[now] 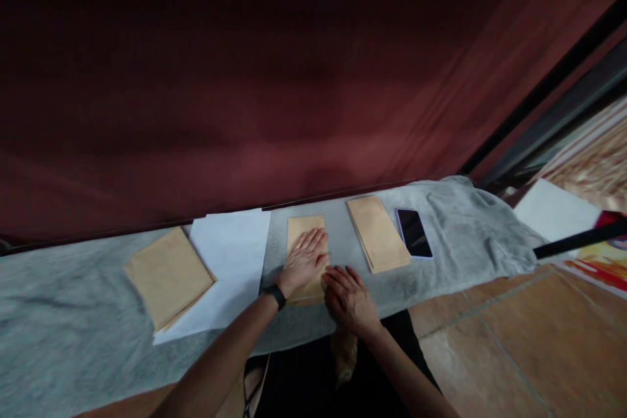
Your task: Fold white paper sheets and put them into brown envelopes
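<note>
A brown paper envelope (300, 225) lies on the grey cloth directly in front of me. My left hand (304, 260), with a dark band at the wrist, rests flat on it with the fingers stretched out. Beside it, my right hand (351, 299) lies over the envelope's right edge, fingers extended and close together. Neither hand grips anything. Part of the envelope is hidden under the hands. To the right sits a small stack of brown envelopes (378, 234). Larger brown envelopes (170, 277) overlap a pile of white paper sheets (232, 255) on the left.
A phone (414, 233) with a dark screen lies right of the envelope stack. Grey cloth (460, 235) covers the narrow work surface. A dark red curtain-like sheet (294, 111) rises behind it. At right are a black bar (580, 240) and tiled floor (494, 333).
</note>
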The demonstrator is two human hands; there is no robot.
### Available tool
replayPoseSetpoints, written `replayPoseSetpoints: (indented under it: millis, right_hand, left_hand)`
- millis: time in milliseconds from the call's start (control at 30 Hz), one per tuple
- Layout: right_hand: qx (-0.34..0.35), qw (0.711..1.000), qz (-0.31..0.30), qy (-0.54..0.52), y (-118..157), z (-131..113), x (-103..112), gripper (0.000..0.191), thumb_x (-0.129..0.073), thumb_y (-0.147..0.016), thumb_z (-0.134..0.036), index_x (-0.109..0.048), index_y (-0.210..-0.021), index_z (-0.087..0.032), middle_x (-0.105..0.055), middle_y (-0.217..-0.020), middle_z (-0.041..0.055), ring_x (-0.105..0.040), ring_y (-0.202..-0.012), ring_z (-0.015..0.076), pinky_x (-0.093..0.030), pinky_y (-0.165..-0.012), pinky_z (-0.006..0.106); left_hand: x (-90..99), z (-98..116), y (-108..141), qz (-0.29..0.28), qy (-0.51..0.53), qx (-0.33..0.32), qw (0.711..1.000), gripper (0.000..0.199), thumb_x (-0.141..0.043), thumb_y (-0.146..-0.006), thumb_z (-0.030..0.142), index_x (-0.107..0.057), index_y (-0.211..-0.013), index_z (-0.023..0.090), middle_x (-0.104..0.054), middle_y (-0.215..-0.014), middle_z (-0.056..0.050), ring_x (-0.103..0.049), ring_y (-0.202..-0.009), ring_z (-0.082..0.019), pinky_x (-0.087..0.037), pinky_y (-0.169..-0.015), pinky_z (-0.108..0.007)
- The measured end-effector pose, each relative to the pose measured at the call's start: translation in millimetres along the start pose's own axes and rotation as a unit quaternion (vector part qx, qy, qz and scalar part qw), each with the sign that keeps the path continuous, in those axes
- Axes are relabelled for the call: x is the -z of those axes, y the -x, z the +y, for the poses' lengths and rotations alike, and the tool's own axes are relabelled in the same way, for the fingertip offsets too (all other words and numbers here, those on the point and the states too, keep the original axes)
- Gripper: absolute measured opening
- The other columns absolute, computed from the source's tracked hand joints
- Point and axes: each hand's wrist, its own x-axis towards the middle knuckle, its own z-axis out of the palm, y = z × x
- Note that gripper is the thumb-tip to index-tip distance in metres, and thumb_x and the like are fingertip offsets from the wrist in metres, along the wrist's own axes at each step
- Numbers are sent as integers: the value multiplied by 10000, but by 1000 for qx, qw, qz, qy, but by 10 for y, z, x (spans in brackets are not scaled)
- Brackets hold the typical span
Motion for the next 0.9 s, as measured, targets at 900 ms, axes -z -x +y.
replayPoseSetpoints:
  millis: [900]
  right_hand:
    - [-1, 999, 6, 51, -1101, 397, -455, 539, -389, -1025, -351, -349, -1531, -170, -364, -1572, 113, -340, -1460, 237, -201, -1216, 458]
  left_hand:
    - [82, 415, 1067, -45, 45, -50, 997, 633, -499, -980, 388, -260, -1560, 304, -312, -1613, -24, -252, -1499, -240, -100, -1253, -488]
